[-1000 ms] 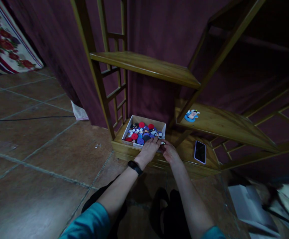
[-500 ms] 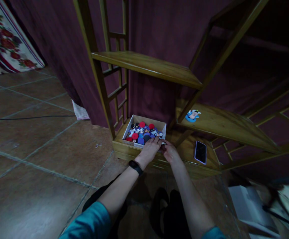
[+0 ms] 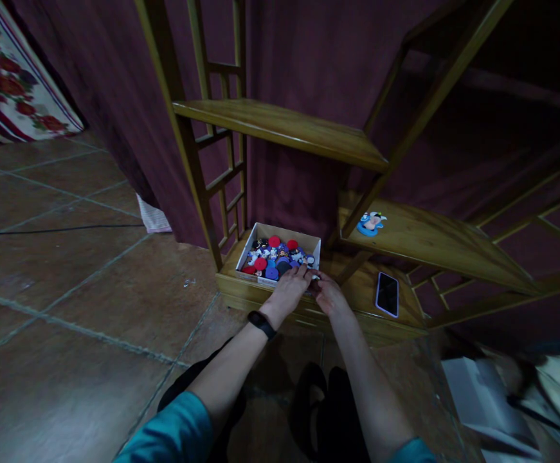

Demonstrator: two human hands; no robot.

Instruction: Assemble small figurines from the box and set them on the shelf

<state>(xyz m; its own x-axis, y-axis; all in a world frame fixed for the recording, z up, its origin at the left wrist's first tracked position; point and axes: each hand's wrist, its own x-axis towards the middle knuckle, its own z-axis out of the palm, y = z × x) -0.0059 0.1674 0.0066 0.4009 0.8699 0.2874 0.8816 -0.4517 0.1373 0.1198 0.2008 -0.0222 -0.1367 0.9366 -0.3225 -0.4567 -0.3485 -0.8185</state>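
My left hand (image 3: 288,287), with a black band on its wrist, reaches over the front right corner of an open cardboard box (image 3: 287,230). Its fingers are closed and meet those of my right hand (image 3: 329,296). A small white piece (image 3: 315,277) shows between the fingertips; its kind is too small to make out, and fingers cover part of it. Inside the box lie many small toy parts: red discs (image 3: 260,263), blue-purple discs (image 3: 272,273), a dark disc (image 3: 284,267) and little white-and-blue figures (image 3: 274,253).
The box stands on the low base of a wooden shelf unit (image 3: 280,125). To the right, a phone (image 3: 387,294) lies on the same base. A small figure on a blue base (image 3: 371,224) sits on the middle shelf. White boxes (image 3: 485,402) are on the tiled floor at lower right.
The view has shifted very slightly. Both hands stay together at the box corner, with small finger movements around the white piece.
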